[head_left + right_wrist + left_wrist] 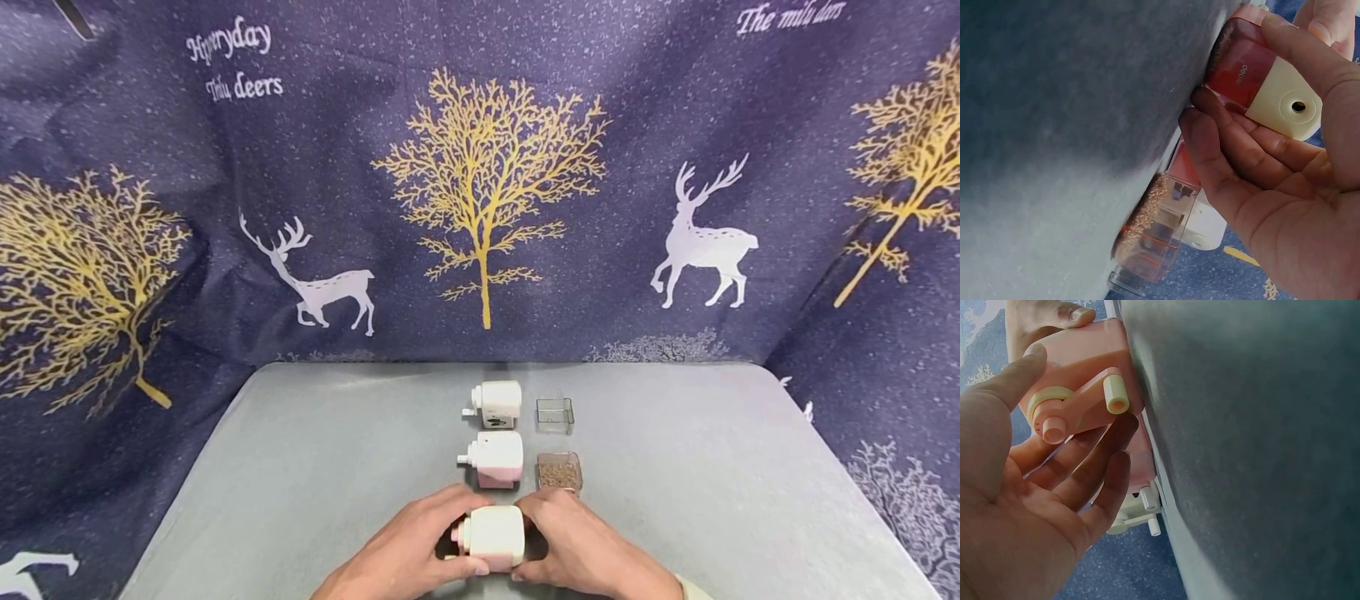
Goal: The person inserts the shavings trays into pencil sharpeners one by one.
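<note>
The pencil sharpener (497, 533) has a cream-and-pink housing. It sits upright on the near worktop (315, 467), crank (1088, 395) left, pencil hole (1298, 106) right.

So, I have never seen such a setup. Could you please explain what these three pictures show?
There is no machine, only a person's bare hands: left hand and right hand. The largest picture comes from a camera worn on the head; the other two come from cameras on each wrist, so the hands look big there. On the grey table, both hands hold the nearest crank sharpener, cream and pink. The left wrist picture shows its crank; the right wrist picture shows its round hole. Behind it stand a white-and-pink sharpener and, farther back, a white sharpener. To their right are a tray with brown shavings and another clear tray.
</note>
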Motion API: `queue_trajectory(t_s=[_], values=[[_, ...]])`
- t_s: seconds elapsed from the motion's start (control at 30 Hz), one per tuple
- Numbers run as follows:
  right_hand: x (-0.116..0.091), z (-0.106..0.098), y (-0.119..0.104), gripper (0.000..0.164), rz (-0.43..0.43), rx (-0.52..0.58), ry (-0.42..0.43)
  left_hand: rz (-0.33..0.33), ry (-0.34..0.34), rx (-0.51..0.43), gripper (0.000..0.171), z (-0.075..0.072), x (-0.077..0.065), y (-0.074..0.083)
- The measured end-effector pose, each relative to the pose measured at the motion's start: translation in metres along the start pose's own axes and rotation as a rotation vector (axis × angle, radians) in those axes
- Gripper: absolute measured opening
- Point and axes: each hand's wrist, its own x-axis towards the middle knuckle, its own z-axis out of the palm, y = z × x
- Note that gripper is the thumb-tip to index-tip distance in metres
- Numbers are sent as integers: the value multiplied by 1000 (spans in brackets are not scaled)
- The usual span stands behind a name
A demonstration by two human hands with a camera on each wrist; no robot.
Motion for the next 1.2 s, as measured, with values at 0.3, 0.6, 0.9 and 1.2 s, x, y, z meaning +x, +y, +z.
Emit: queue_trajectory(t_s=[0.3,0.6,0.9,1.2], values=[[-1,1,0,37,2,15,3,-19,-13,3,56,-1,1,2],[-2,3,2,37,-4,44,17,4,5,62,55,0,1,4],[-4,4,4,40,-24,34,43,-17,-21,105,57,-2,0,4],[-6,1,6,40,-39,19,37,4,-33,127,61,-4,-2,2]])
